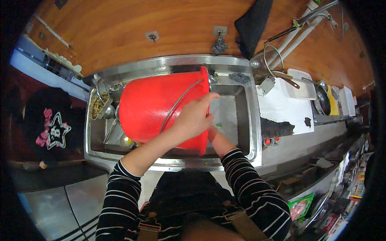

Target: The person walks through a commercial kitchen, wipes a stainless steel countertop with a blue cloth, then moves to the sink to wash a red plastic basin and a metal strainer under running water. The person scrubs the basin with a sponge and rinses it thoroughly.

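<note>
A large red bucket [155, 104] lies tipped on its side over the double sink [254, 116], its mouth facing right. Its thin wire handle curves across its side. My left hand [197, 114] rests over the bucket near the rim, with the fingers hooked round the edge. My right hand goes in at the bucket's mouth; only the wrist and forearm [220, 142] show, and the fingers are hidden behind the rim and my left hand.
Ladles [109, 112] and a metal container of food scraps [97, 106] sit in the left basin. A steel scouring pad [239, 78] lies on the sink's back edge. Right of it stand a strainer [273, 58], a white tray [299, 85] and a pan [322, 100]. A person [48, 124] is at the left.
</note>
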`<state>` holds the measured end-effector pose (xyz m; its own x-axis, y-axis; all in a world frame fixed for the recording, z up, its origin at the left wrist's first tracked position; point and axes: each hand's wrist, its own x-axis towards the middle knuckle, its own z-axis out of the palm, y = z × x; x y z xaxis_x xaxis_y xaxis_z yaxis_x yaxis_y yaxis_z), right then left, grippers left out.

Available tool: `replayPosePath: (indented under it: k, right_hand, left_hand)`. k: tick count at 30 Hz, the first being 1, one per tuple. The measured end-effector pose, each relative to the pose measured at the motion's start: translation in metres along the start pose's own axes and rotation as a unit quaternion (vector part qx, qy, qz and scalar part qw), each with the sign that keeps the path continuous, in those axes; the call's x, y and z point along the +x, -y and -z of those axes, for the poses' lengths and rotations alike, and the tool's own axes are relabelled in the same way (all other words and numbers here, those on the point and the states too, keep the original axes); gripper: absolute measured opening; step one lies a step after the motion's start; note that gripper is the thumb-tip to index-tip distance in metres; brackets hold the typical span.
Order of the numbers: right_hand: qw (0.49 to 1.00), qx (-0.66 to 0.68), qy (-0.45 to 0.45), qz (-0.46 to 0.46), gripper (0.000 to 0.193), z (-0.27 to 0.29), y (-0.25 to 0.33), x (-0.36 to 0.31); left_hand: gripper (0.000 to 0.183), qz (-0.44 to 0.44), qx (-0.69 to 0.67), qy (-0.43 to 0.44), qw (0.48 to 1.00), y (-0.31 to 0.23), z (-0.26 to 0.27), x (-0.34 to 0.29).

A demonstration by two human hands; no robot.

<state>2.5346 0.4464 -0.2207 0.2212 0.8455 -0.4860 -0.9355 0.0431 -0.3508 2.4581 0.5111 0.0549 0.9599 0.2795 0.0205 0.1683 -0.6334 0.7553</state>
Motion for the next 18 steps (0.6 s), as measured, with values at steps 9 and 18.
replayPosePath:
  k: [9, 18]
  right_hand:
    - [0.989, 0.135, 0.055, 0.017, 0.049, -0.009, -0.026, 0.000]
    - [0.982, 0.174, 0.067, 0.022, 0.048, -0.011, -0.033, -0.011]
  left_hand:
    - [0.048, -0.015, 0.035, -0.059, 0.998, 0.010, -0.032, 0.011]
    - [0.051, 0.033, 0.033, -0.034, 0.998, 0.006, -0.045, 0.015]
